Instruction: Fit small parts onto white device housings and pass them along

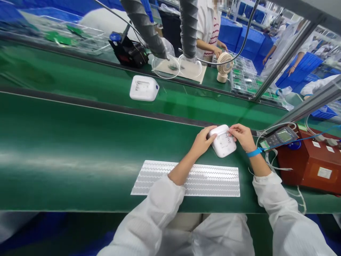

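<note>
A white plastic device housing [224, 145] with rounded corners and faint printing on its upper face rests over the green bench. My left hand [203, 143] grips its left side, thumb on the face and fingers at the far edge. Pinched together, the fingertips of my right hand [241, 136] touch the housing's upper right edge; whatever is between them is too small to make out. Closer to me lies a white sheet of label strips [215, 182], partly covered by my left forearm. A blue band [254, 152] circles my right wrist.
A second white housing [144, 88] sits on the green conveyor [87, 90] beyond a dark rail. To the right stand a reddish-brown box [309, 161] and a handheld meter [282, 136] with cables. Grey hoses [188, 28], a small fan [224, 67] and a co-worker [207, 32] are across.
</note>
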`<state>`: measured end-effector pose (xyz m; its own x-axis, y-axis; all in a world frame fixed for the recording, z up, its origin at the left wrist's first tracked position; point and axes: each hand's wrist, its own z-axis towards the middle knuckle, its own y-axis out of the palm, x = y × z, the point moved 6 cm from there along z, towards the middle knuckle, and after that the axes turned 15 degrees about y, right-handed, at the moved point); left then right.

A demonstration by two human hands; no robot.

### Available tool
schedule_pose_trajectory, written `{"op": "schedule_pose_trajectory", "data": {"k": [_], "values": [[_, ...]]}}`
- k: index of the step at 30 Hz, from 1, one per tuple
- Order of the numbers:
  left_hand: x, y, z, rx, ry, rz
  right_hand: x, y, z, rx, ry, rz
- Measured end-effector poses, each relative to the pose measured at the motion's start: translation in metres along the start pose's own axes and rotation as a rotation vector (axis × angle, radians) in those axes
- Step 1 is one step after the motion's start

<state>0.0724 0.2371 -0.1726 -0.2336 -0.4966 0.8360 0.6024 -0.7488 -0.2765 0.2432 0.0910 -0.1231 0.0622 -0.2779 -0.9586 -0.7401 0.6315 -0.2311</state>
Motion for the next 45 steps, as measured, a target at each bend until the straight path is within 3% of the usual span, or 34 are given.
{"op": "schedule_pose_trajectory", "data": {"k": [8, 12, 22, 31, 45], "values": [[0.006, -0.003, -0.002, 0.001, 0.003, 0.013, -0.007, 0.002, 0.002, 0.034, -0.018, -0.151], [0.007, -0.003, -0.002, 0.001, 0.003, 0.022, -0.014, 0.002, 0.001, 0.087, -0.088, -0.298], [0.01, -0.004, -0.002, 0.003, 0.009, 0.015, -0.026, 0.004, 0.008, 0.06, -0.215, -0.467], [0.011, -0.005, -0.001, 0.008, 0.016, 0.004, -0.013, 0.005, 0.016, -0.006, -0.046, -0.302], [0.01, -0.004, -0.001, 0.01, 0.02, 0.005, -0.012, 0.007, 0.017, 0.034, 0.002, -0.26]]}}
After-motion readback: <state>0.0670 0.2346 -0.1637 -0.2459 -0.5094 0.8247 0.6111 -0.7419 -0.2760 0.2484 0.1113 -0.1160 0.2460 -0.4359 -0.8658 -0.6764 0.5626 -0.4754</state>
